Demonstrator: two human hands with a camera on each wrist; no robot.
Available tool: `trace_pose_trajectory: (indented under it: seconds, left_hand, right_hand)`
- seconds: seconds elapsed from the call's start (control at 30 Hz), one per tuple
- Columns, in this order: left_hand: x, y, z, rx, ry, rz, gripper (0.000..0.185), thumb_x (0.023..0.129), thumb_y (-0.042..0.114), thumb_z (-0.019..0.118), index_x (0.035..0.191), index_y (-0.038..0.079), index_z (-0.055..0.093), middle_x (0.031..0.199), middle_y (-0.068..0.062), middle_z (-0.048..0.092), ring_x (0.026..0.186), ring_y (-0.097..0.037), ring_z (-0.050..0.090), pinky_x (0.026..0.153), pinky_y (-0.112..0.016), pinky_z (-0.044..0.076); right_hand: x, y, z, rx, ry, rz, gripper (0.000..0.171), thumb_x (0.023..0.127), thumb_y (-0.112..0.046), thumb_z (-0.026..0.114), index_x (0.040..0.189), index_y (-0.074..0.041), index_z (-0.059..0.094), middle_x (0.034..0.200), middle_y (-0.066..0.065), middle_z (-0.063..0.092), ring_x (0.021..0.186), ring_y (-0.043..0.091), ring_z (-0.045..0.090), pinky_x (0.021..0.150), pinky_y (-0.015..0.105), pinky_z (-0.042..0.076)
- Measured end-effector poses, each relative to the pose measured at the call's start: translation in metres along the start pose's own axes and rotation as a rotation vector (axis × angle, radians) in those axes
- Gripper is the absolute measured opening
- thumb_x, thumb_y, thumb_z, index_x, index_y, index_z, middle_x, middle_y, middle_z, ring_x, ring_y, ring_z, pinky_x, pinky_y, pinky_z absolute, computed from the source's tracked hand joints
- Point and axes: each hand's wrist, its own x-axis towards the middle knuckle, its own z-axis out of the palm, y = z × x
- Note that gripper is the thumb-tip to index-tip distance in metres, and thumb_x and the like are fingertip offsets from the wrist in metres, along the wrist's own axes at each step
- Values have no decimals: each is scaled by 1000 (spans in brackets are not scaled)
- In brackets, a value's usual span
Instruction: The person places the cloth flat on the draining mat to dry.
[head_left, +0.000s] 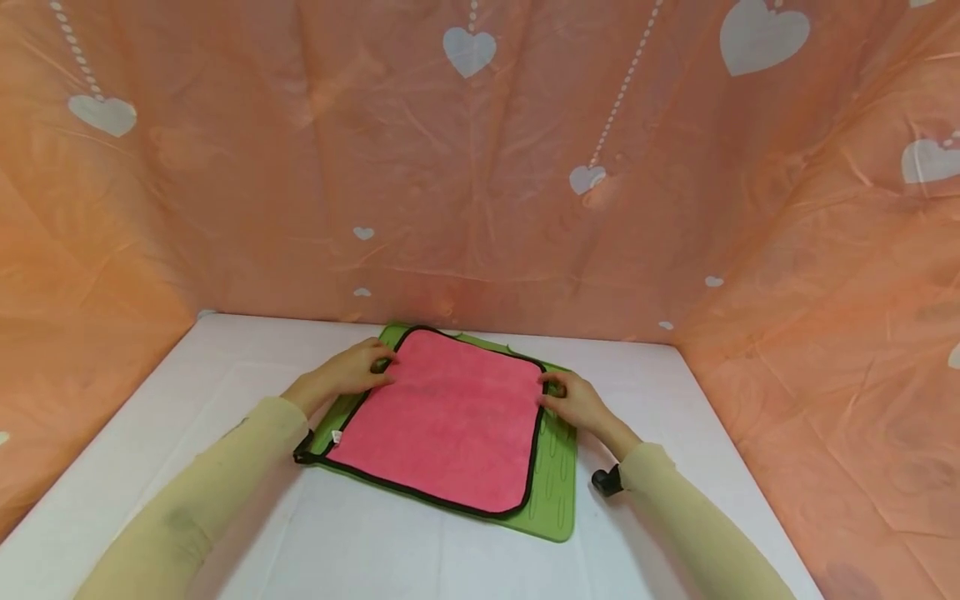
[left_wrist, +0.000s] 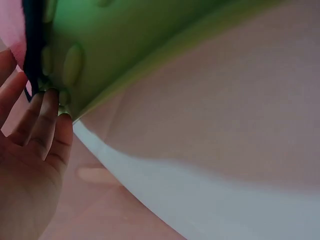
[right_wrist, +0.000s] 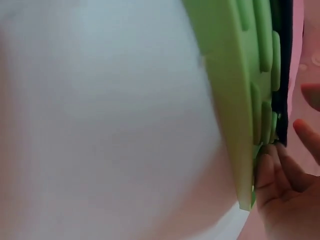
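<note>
A pink cloth [head_left: 450, 417] with black edging and a small white tag [head_left: 336, 437] lies spread over a green mat [head_left: 557, 475] with raised oval ridges. My left hand [head_left: 352, 367] rests at the cloth's left edge, its thumb and a fingertip over the pink. In the left wrist view its other fingertips [left_wrist: 64, 122] reach the black edging and mat. Across the cloth, my right hand [head_left: 576, 402] touches the right edge. Seen from the right wrist, several fingertips [right_wrist: 270, 152] meet the edging beside the mat's ridges, while two digits stay apart over the pink side.
Beneath the mat is a white table [head_left: 360, 533]. An orange curtain [head_left: 465, 167] with pale hearts hangs along the back and both sides. Black wrist straps show at my left sleeve [head_left: 270, 425] and right sleeve [head_left: 660, 483].
</note>
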Motion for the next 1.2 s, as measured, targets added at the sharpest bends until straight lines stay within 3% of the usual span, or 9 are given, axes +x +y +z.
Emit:
trace_pose_trajectory:
  seconds: [0.1, 0.23, 0.5, 0.67, 0.8, 0.93, 1.03, 1.2]
  left_hand:
    - [0, -2, 2, 1, 2, 22, 37, 95, 21, 77, 124, -1, 72, 124, -20, 60, 102, -31, 62, 95, -51, 51]
    - [0, -3, 4, -6, 12, 58, 37, 95, 18, 76, 124, -4, 72, 123, -19, 61, 100, -29, 62, 94, -49, 52]
    - [-2, -2, 6, 22, 43, 22, 40, 95, 18, 75, 126, -6, 70, 126, -21, 59, 111, -36, 62, 99, -52, 51]
    - [-3, 1, 6, 27, 26, -7, 42, 97, 18, 72, 131, -7, 67, 129, -23, 57, 116, -38, 61, 101, -53, 50]
    - [-2, 7, 4, 65, 5, -31, 45, 98, 19, 70, 135, -7, 64, 137, -25, 55, 124, -43, 57, 105, -56, 48]
    - [0, 19, 5, 124, 25, 11, 50, 98, 23, 72, 137, -6, 62, 145, -26, 54, 132, -47, 52, 108, -59, 44]
    - [3, 31, 7, 144, 3, 73, 54, 98, 26, 72, 140, -6, 60, 149, -26, 52, 137, -46, 49, 113, -59, 40]
    - [6, 58, 13, 184, -135, 138, 62, 101, 34, 68, 149, -2, 53, 156, -22, 47, 146, -40, 43, 119, -54, 35]
  right_hand:
    - [4, 1, 2, 37, 16, 10, 38, 94, -20, 75, 128, -4, 71, 102, 14, 69, 89, 24, 63, 85, 41, 50]
    - [7, 1, 4, 73, 29, 22, 38, 94, -19, 74, 128, -2, 71, 125, 20, 68, 110, 32, 66, 97, 48, 51]
    - [9, 2, 4, 36, 101, 35, 37, 96, -15, 71, 129, 1, 70, 127, 22, 66, 111, 36, 65, 96, 51, 52]
    - [11, 4, 5, -26, 74, -12, 40, 94, -14, 71, 130, 5, 68, 125, 25, 65, 107, 37, 62, 98, 54, 50]
    - [10, 1, 5, -74, 64, -44, 43, 91, -15, 72, 128, 6, 68, 127, 30, 59, 116, 45, 55, 104, 57, 45]
    - [6, -10, 7, -112, 86, -84, 44, 89, -13, 72, 128, 5, 67, 138, 31, 51, 128, 52, 43, 108, 60, 39]
    - [3, -22, 11, -144, 40, -179, 48, 90, -12, 71, 135, 5, 63, 146, 30, 50, 134, 53, 42, 111, 62, 37]
    - [-1, -39, 19, -221, -148, -305, 60, 97, -22, 71, 148, 4, 53, 158, 27, 42, 146, 50, 36, 118, 64, 31]
